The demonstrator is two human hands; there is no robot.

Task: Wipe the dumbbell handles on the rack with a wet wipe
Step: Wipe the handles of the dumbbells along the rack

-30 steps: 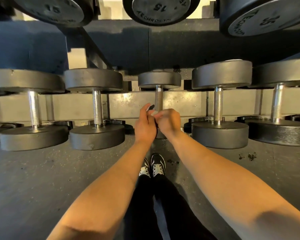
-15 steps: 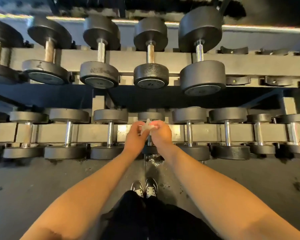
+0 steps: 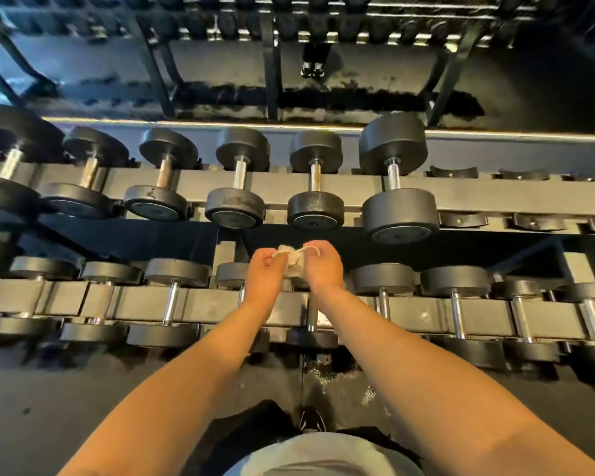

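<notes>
A crumpled white wet wipe [image 3: 293,261] hangs between my two hands in front of the dumbbell rack [image 3: 461,197]. My left hand [image 3: 265,278] pinches its left edge and my right hand [image 3: 323,269] pinches its right edge. Both hands hover above the lower row of dumbbells, over a small dumbbell with a chrome handle [image 3: 311,319]. The upper row holds several black dumbbells; the closest to my hands is one with a steel handle [image 3: 315,178]. The wipe touches no handle.
Empty cradles [image 3: 529,221] sit at the upper row's right end. A mirror [image 3: 289,63] behind the rack reflects it and a pair of feet. Dark rubber floor [image 3: 49,407] lies below, with my shoe [image 3: 311,420] near the rack's base.
The view has pulled back and tilted up, so both rows and the mirror now show. My hands rose from the lower dumbbell handle and now spread the wipe between them.
</notes>
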